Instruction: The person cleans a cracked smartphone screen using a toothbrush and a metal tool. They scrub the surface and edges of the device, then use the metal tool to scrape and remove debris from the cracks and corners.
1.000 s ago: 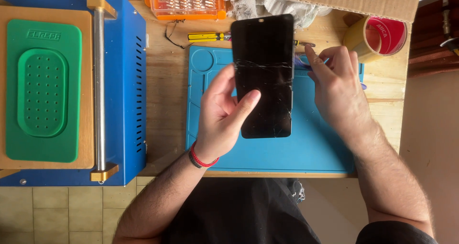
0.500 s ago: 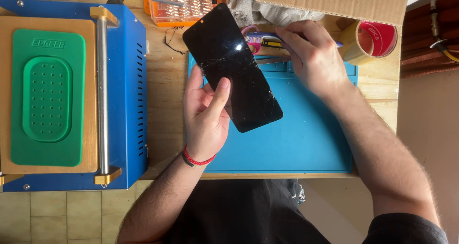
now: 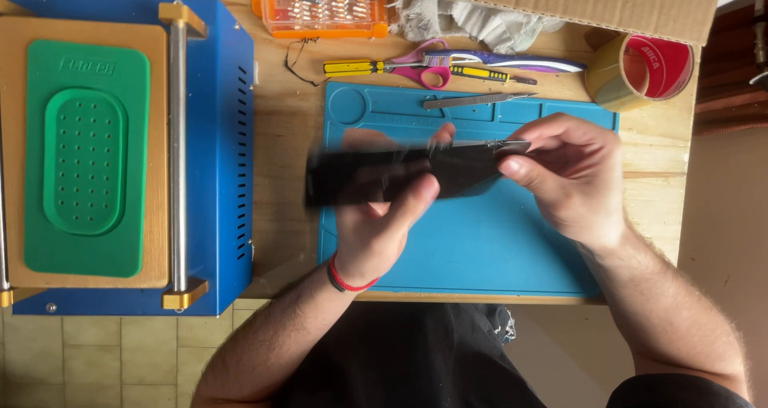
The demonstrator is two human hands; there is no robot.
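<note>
We hold the black phone screen (image 3: 400,176), blurred and lying crosswise above the blue work mat (image 3: 480,240), with the left hand (image 3: 376,224) closed under its middle and the right hand (image 3: 572,176) pinching its right end, so we should grip by the edges and keep pressure off the glass.

Black phone (image 3: 400,174), blue mat (image 3: 480,240), green pad (image 3: 84,158).

Wood bench (image 3: 284,128) — blue mat (image 3: 480,248), blue machine (image 3: 220,136), tape roll (image 3: 640,72), scissors (image 3: 424,72), etc.
</note>
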